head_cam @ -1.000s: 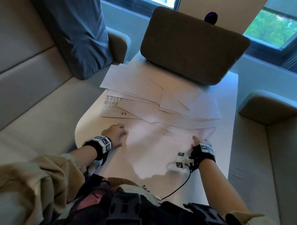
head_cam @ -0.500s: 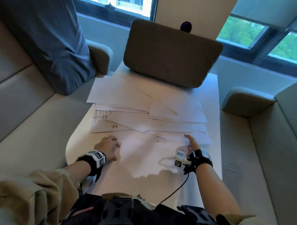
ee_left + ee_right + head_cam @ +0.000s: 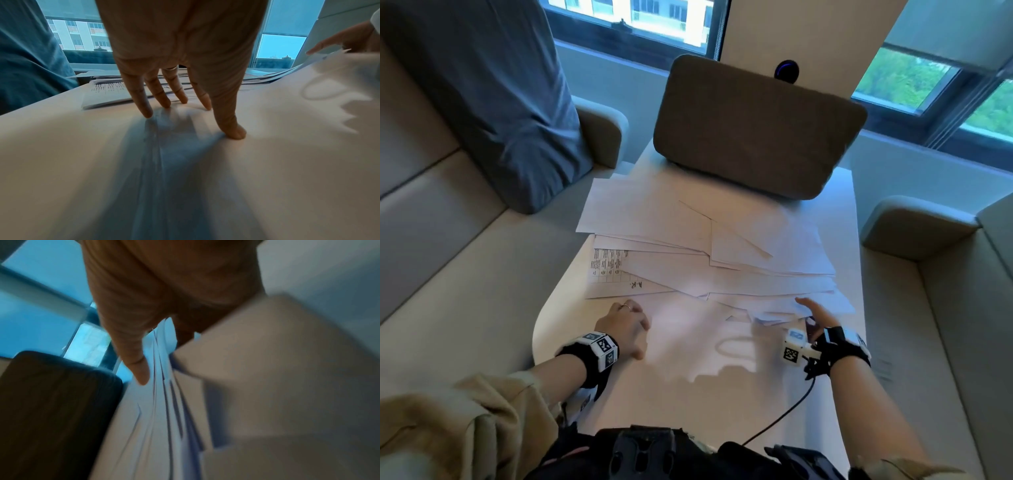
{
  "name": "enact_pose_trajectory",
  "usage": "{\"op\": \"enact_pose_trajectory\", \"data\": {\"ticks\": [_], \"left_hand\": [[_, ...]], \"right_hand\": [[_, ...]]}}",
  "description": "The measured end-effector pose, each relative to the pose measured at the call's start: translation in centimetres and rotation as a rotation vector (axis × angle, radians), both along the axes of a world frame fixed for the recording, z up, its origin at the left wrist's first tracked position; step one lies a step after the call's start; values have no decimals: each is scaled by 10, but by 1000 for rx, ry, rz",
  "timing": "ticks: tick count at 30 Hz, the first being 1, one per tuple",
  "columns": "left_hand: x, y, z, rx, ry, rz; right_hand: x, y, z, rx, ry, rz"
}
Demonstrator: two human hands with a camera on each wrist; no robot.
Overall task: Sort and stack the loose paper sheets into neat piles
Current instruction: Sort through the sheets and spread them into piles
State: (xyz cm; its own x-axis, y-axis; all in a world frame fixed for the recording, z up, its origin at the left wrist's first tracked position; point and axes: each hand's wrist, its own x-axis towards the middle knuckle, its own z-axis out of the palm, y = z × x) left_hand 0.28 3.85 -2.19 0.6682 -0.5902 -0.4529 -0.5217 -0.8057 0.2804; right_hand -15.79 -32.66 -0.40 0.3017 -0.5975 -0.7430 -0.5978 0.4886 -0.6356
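Several loose white paper sheets (image 3: 705, 240) lie fanned across the white table (image 3: 551, 329). One printed sheet with a grid (image 3: 609, 267) sticks out at the left. My left hand (image 3: 626, 323) presses spread fingertips (image 3: 148, 113) down on the nearest blank sheet (image 3: 688, 346). At the right side of the spread, my right hand (image 3: 816, 317) pinches the near edges of a few sheets. In the right wrist view its thumb (image 3: 139, 369) lies on top of those edges (image 3: 164, 386), which are slightly lifted; the other fingers are tucked beneath.
A brown cushion (image 3: 756, 130) stands on the table's far end, touching the papers. A blue pillow (image 3: 493, 102) leans on the left sofa. Sofa seats and an armrest (image 3: 914, 222) flank the table. A cable (image 3: 784, 414) runs from my right wrist.
My right hand has turned from lying on the sheets to a pinch on their edges, lifting them a little. My left hand stays pressed in place. The view tilted upward.
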Motion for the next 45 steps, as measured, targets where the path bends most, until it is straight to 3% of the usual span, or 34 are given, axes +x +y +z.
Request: {"op": "enact_pose_trajectory", "data": {"ticks": [3, 5, 9, 12, 15, 20, 24, 29, 31, 35, 37, 40, 43, 45], "left_hand": [[3, 1, -2, -2, 6, 5], [4, 0, -2, 15, 5, -5], [6, -2, -5, 34, 8, -18], [7, -2, -5, 56, 3, -32], [6, -2, -5, 82, -24, -60], [8, -17, 4, 162, -84, -163], [13, -53, 32, -43, -73, -210], [7, -110, 99, -632, -150, -206], [9, -122, 125, -808, -143, -63], [32, -122, 149, -1111, 42, 242], [49, -115, 151, -1144, 78, 347], [71, -97, 145, -1048, 135, 485], [79, -75, 132, -1075, 253, 463], [78, -64, 129, -1052, 147, 439]], "right_hand": [[-1, -16, -23, -68, 75, 29], [3, -15, -17, -140, 149, 63], [18, 2, 26, -437, 138, 93], [21, 15, 65, -683, 291, 273], [15, 22, 97, -948, 338, 287], [0, 26, 144, -1230, 43, 157], [-10, 39, 170, -1327, -144, 173], [-20, 62, 187, -1147, -504, 231], [-23, 74, 192, -1046, -623, 263], [-33, 82, 190, -887, -715, 328], [-38, 83, 187, -817, -727, 337], [-43, 86, 185, -753, -739, 344], [-43, 88, 179, -686, -750, 286], [-40, 83, 167, -636, -711, 236]]}}
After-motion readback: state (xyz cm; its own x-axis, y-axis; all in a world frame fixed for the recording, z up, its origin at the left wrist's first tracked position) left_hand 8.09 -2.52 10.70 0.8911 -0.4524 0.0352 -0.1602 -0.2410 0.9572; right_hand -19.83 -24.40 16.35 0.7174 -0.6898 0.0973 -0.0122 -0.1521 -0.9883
